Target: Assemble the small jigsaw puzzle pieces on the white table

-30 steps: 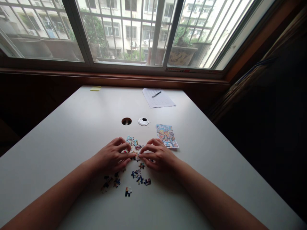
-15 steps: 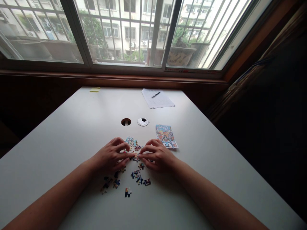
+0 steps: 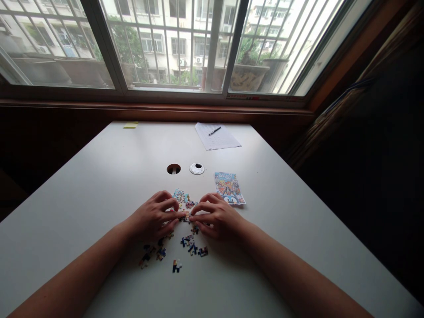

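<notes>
My left hand and my right hand face each other over the white table, fingers bent. Between their fingertips lies a small cluster of jigsaw pieces, gripped from both sides; the fingers partly cover it. Just beyond is a heap of loose jigsaw pieces, with light blue among them. Nearer to me lie a dark blue group of pieces, a single piece and a piece at the right. More dark pieces sit below my left hand, in shadow.
A colourful picture sheet lies beyond my right hand. Farther back are a round cable hole, its metal cover, written paper with a pen, and yellow sticky notes. A barred window stands behind the table.
My right fingertips have shifted very slightly left, closer to my left fingertips at the cluster. The loose pieces lie as before.
</notes>
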`<state>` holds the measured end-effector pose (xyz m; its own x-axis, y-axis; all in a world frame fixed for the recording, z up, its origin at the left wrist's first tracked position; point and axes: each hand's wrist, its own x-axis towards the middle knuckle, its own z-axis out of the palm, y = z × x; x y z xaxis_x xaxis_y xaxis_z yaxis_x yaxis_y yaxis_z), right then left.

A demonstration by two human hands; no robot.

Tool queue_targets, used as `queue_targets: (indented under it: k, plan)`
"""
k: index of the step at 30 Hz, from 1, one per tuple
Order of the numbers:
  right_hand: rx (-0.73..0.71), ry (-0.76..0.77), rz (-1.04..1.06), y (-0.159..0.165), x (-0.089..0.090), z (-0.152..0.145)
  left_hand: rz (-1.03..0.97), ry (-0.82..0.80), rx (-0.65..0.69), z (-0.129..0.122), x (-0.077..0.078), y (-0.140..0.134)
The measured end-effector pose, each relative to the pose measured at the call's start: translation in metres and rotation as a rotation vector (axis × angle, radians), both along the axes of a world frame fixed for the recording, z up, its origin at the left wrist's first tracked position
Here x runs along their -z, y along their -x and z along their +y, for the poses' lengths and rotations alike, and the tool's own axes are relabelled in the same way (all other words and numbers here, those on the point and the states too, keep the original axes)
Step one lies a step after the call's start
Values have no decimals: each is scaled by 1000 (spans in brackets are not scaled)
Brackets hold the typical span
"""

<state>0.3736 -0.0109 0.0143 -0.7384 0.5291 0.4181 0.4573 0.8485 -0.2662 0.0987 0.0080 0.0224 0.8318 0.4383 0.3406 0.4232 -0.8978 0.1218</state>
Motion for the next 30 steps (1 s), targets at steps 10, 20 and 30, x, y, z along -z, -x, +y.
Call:
queue_targets:
  k: [10, 20, 30]
  plan:
    - [-4, -1, 8, 0, 1, 1, -4, -6, 4, 0, 1, -1]
    - [-2, 2, 10, 0, -1, 1, -27, -30, -6, -1, 0, 0]
    - [187, 86, 383, -9, -5, 9, -585, 121, -369, 12, -1, 17]
